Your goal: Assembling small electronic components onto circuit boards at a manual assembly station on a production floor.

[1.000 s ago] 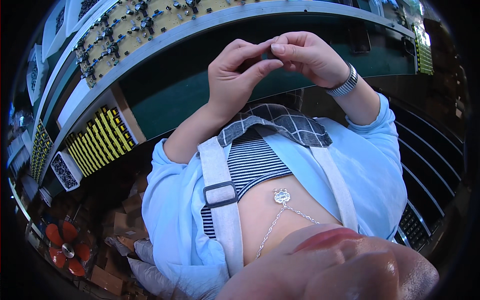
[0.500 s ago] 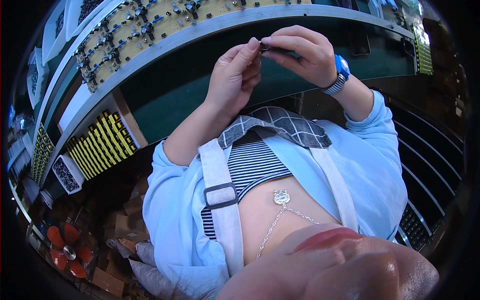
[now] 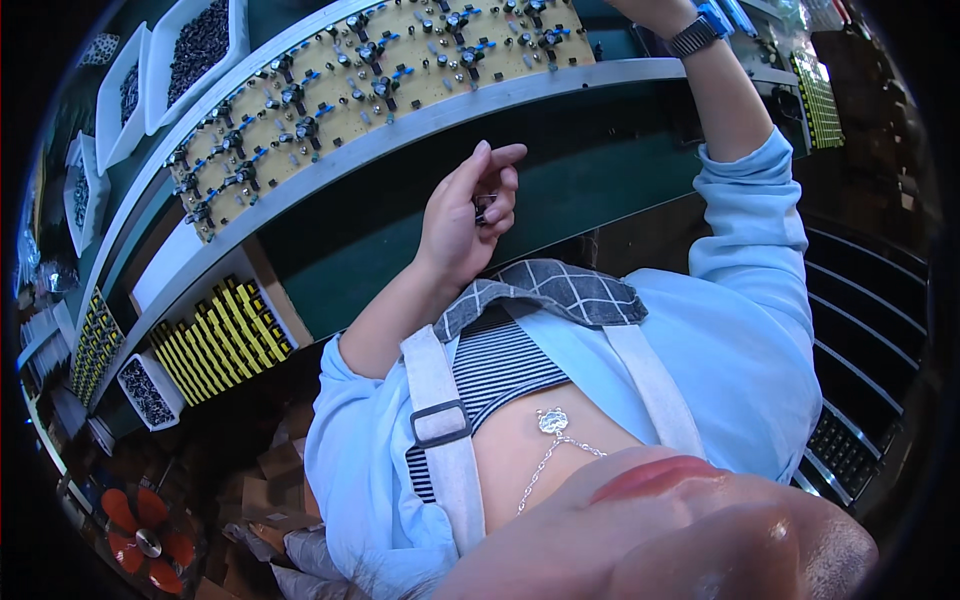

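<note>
My left hand (image 3: 466,215) hovers over the green bench top (image 3: 380,205), its lower fingers curled round some small dark electronic parts (image 3: 484,207). The thumb and index finger stretch out, with nothing seen between their tips. My right hand (image 3: 655,14) reaches far forward to the top edge of the view, where its fingers are cut off; what it touches is hidden. A blue watch is on that wrist. Between the hands and beyond the left one, a long tan circuit board panel (image 3: 412,62) carries many upright black, blue and silver components. It lies along a metal rail (image 3: 420,118).
White trays (image 3: 243,40) of small black parts stand at the far left. Yellow strips (image 3: 215,345) holding black pieces sit near left, beside a small white tray (image 3: 172,412). An orange fan (image 3: 147,542) and cardboard boxes are on the floor; black racks (image 3: 865,300) are at right.
My hands have come apart from each other. The right one has moved forward to the top edge; the left has dropped back slightly, with small dark parts showing in its curled fingers.
</note>
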Available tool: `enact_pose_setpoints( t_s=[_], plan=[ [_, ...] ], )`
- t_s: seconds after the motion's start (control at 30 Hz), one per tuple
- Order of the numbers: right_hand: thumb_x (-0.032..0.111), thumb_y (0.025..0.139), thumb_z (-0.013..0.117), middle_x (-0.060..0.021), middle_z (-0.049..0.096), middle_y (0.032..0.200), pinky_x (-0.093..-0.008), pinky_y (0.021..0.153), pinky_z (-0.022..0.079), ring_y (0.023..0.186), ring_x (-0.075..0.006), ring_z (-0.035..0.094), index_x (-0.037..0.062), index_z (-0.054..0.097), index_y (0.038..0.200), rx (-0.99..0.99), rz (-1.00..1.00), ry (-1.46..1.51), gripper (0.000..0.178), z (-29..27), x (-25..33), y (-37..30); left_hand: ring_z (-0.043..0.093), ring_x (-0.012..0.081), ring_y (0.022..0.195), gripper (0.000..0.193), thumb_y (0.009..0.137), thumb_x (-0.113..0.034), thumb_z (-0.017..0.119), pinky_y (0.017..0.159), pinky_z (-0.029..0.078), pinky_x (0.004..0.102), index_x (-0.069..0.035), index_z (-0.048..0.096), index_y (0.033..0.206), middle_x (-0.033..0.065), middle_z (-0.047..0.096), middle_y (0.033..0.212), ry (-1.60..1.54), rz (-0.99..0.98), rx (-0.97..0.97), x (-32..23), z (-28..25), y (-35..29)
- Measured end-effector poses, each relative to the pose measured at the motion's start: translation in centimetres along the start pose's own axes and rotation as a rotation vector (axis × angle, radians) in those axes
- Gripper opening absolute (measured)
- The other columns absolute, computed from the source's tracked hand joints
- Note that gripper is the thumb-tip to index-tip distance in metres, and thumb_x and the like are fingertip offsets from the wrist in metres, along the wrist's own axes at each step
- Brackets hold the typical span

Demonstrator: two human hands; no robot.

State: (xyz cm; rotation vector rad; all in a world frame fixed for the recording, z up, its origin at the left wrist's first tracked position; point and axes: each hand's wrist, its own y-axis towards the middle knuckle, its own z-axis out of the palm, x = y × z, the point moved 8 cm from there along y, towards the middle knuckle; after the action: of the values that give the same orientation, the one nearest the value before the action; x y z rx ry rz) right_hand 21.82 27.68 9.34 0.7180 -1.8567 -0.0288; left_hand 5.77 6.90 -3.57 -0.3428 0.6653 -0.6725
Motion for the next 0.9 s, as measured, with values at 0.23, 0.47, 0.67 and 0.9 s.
enact_pose_setpoints(
  t_s=[0.23, 0.47, 0.67, 0.9],
  plan=[
    [0.018, 0.079, 0.073, -0.0153, 0.069, 0.08, -0.0341, 0.067, 0.053, 0.072, -0.028, 0.066, 0.0034, 0.073, 0.091, 0.22, -0.032, -0.751, 0.019, 0.0, -0.5, 1.3, 0.037, 0.0045, 0.055, 0.039, 0.103, -0.033, 0.044, 0.046, 0.026, 0.0204, 0.0, 0.062, 0.114, -0.0007, 0.053, 0.081, -0.018, 0.011, 0.017, -0.1, -0.1, 0.2],
    [0.019, 0.079, 0.073, -0.0152, 0.068, 0.08, -0.0346, 0.065, 0.053, 0.071, -0.0283, 0.066, 0.0031, 0.072, 0.089, 0.228, -0.093, -0.737, 0.019, 0.1, -0.3, 1.3, 0.037, 0.0046, 0.055, 0.039, 0.104, -0.033, 0.043, 0.046, 0.027, 0.0207, 0.0, 0.062, 0.114, -0.0005, 0.053, 0.08, -0.018, 0.016, 0.029, -0.2, -0.1, -0.1],
    [0.019, 0.079, 0.072, -0.0143, 0.068, 0.078, -0.0348, 0.064, 0.053, 0.07, -0.0282, 0.066, 0.0033, 0.072, 0.088, 0.238, -0.106, -0.748, 0.018, 0.2, 0.1, 1.0, 0.037, 0.005, 0.055, 0.037, 0.103, -0.034, 0.044, 0.046, 0.026, 0.02, -0.002, 0.062, 0.111, -0.0006, 0.053, 0.081, -0.015, 0.026, 0.04, 0.0, 0.1, -0.3],
    [0.023, 0.079, 0.074, -0.0129, 0.066, 0.079, -0.0336, 0.065, 0.052, 0.073, -0.0265, 0.066, 0.0053, 0.073, 0.086, 0.3, -0.136, -0.865, 0.019, 0.6, 1.2, 1.1, 0.038, 0.005, 0.054, 0.04, 0.104, -0.033, 0.042, 0.046, 0.027, 0.0206, 0.0, 0.061, 0.113, -0.0006, 0.053, 0.078, 0.01, 0.053, 0.01, -0.2, 0.4, 0.4]
  ],
)
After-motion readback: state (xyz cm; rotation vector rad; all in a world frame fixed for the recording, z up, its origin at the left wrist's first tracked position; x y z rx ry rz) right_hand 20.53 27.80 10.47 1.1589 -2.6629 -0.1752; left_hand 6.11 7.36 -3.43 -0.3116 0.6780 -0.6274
